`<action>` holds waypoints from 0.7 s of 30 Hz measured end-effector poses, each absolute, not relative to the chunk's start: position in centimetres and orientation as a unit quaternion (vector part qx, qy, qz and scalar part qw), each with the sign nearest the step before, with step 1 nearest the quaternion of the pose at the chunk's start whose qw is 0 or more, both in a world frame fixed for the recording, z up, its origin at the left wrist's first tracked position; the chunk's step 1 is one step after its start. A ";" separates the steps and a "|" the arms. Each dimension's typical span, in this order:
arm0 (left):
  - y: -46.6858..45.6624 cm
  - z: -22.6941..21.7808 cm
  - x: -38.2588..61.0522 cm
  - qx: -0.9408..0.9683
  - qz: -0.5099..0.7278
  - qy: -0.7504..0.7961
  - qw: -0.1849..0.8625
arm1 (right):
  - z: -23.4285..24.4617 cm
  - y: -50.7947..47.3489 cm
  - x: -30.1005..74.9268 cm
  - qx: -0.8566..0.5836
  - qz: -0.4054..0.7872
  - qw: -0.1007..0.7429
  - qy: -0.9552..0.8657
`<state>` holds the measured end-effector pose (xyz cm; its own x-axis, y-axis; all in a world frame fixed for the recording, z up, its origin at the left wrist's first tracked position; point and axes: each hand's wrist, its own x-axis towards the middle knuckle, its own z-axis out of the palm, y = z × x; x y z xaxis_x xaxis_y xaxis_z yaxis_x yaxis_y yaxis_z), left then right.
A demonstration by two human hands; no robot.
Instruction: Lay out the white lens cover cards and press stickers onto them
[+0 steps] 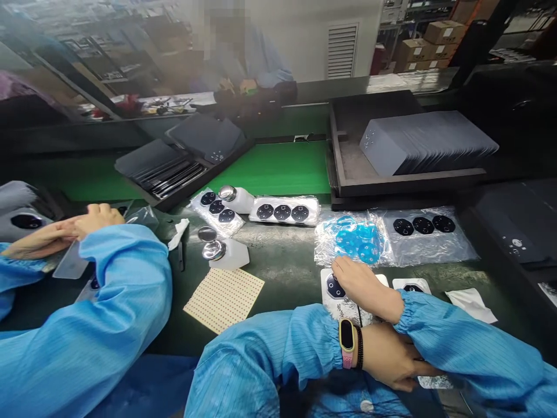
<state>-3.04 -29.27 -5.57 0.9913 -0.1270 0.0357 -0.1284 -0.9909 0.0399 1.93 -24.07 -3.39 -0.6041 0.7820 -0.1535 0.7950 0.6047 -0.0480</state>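
Observation:
My arms are crossed. My right hand (365,287) reaches in over a white phone back panel (329,302) with a black camera area; its fingers are bent together near a clear bag of blue film pieces (359,239), their tips partly hidden. Below it is my left hand (389,357), a banded watch (347,337) on the wrist. Its fingers are curled down beside a pale patterned piece (435,382), mostly covered by hand and sleeve; what they grip is hidden. Another white panel (413,284) lies by my right sleeve.
A co-worker's hands (93,223) work at the left. Dispenser bottles (230,252), a dotted sticker sheet (224,296), bagged black camera-area pieces (422,226) and a white wipe (472,305) lie around. Behind stand trays of dark panels (429,142) and a green belt (287,168).

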 end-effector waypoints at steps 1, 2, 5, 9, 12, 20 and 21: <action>-29.2 -5.4 -3.0 0.998 0.015 -0.061 0.020 | -3.4 -24.1 2.0 0.437 -0.051 0.059 0.896; -29.1 -5.3 -3.0 0.998 0.015 -0.058 0.019 | -3.4 -24.1 2.0 0.432 -0.046 0.060 0.899; -28.9 -5.0 -2.9 0.997 0.023 -0.072 0.025 | -3.7 -24.1 2.1 0.418 -0.026 0.055 0.906; -28.6 -5.1 -2.7 0.995 0.036 -0.088 0.033 | -4.2 -24.4 2.4 0.408 -0.014 0.032 0.912; -28.6 -5.4 -2.6 0.993 0.046 -0.101 0.032 | -4.2 -25.2 2.8 0.390 -0.005 0.027 0.920; -28.7 -5.6 -2.4 0.993 0.056 -0.102 0.025 | -4.1 -25.4 3.6 0.362 0.010 -0.024 0.932; -28.7 -5.6 -2.5 0.993 0.054 -0.098 0.024 | -4.1 -25.2 3.5 0.371 0.000 -0.031 0.928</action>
